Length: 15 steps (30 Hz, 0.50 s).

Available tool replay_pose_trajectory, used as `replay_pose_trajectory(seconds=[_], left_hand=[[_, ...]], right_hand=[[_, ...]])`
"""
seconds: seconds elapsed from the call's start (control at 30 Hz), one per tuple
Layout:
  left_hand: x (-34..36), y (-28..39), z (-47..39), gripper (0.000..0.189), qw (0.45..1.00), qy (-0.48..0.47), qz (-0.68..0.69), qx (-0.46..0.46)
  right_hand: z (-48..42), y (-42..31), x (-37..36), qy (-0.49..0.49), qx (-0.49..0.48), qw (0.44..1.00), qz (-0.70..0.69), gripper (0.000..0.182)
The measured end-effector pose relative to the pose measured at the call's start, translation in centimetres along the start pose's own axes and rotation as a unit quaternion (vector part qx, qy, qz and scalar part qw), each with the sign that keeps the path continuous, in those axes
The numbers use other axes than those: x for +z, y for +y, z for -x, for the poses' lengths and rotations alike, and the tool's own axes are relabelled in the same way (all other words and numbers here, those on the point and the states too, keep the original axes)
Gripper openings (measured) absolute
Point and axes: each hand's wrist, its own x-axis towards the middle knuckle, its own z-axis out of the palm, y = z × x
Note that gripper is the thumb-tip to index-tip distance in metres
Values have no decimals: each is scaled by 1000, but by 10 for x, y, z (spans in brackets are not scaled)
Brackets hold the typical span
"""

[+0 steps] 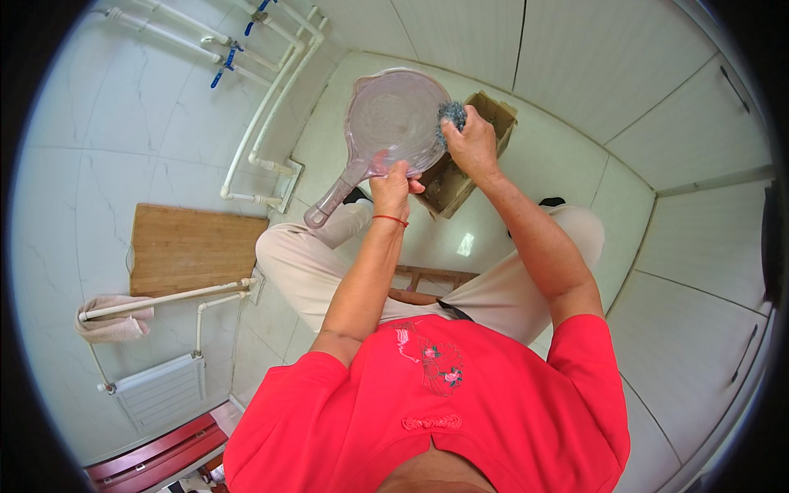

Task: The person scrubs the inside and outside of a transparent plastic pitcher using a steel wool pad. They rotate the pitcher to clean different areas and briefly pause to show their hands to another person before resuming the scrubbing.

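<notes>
A translucent pinkish plastic water scoop (pixel 400 117) is held up before me, its round bowl above the floor. Its handle (pixel 331 200) slants down to the left. My left hand (pixel 392 188) grips the scoop's near rim beside the handle, and some fingers show faintly through the plastic. In my right hand (pixel 473 145) is a grey-blue scouring ball (pixel 452 120), pinched between thumb and fingers. The ball rests against the scoop's right rim. Beneath the scoop and right hand, a worn cardboard box (pixel 455 194) stands on the floor, partly hidden.
A wooden cutting board (pixel 197 249) leans on the left wall. White pipes (pixel 259 132) with blue valves run along that wall. A towel (pixel 114 317) hangs on a pipe above a radiator (pixel 161 389). Pale cabinets (pixel 592 68) border the far and right sides. Wooden stool rungs (pixel 434 274) show between my legs.
</notes>
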Motion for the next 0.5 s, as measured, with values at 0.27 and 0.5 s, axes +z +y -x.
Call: replay_pose_trajectory(seconds=[0.27,0.5], left_hand=[[-24,3,-5,52,995,-37,-95,10],[-35,9,-9,52,984,-60,-169,11]], right_hand=[[0,-2,-6,-8,-38,999,36,28],[0,3,-8,-18,-67,996,63,28]])
